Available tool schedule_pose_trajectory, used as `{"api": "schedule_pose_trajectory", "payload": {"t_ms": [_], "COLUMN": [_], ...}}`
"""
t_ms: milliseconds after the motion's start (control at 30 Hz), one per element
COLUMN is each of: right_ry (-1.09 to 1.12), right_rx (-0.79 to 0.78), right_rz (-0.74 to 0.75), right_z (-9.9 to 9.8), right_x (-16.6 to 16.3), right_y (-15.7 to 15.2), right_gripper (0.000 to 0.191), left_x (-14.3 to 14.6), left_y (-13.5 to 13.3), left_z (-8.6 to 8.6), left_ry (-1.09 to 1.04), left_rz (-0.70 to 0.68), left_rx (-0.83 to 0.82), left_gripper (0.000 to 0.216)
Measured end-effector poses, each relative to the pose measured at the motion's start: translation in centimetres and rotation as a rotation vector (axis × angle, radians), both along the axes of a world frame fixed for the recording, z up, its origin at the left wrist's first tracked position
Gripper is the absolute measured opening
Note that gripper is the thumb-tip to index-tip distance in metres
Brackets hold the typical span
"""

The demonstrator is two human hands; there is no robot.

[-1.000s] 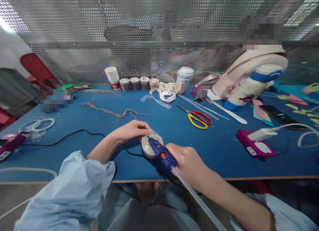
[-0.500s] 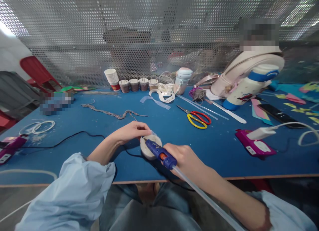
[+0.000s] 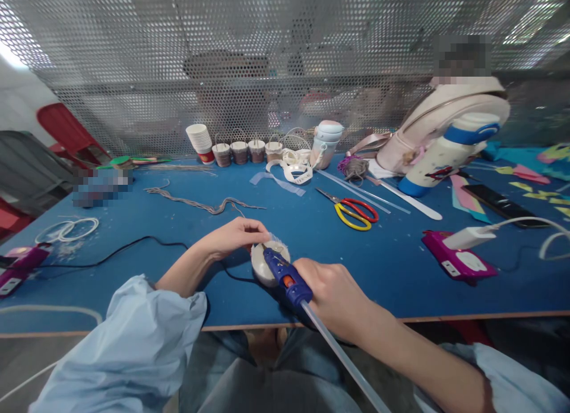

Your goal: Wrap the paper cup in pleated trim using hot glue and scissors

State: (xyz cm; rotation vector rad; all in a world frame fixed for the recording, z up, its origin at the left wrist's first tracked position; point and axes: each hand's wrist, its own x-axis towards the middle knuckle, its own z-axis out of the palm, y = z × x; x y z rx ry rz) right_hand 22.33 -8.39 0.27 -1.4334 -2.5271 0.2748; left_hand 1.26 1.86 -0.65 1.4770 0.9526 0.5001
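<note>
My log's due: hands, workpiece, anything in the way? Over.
Right hand gripping glue gun, nozzle over round pale piece. Left hand at piece's far edge, grip unclear. Black cord beside piece, possible snag.

Glue stick (image 3: 341,356) cropped below, bluish object (image 3: 100,189) pixelated

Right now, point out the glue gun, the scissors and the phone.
Glue gun (image 3: 280,268): head view, blue body.
Scissors (image 3: 338,203): head view, where handles meet blades.
Phone (image 3: 503,205): head view, middle of its dark face.
</note>
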Motion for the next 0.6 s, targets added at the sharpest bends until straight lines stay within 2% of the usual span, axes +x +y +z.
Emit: {"api": "schedule_pose_trajectory", "payload": {"t_ms": [200, 600], "right_ry": [0.005, -0.056], "right_rx": [-0.073, 0.023], "right_rz": [0.040, -0.008], "right_z": [0.42, -0.03], "right_x": [-0.06, -0.53], "right_y": [0.34, -0.28], "right_gripper": [0.005, 0.003], "left_x": [-0.18, -0.06], "left_y": [0.09, 0.00], "left_z": [-0.12, 0.04], "left_ry": [-0.009, 0.004], "left_rz": [-0.011, 0.001], "left_rx": [-0.029, -0.039], "left_gripper": [0.026, 0.028]}}
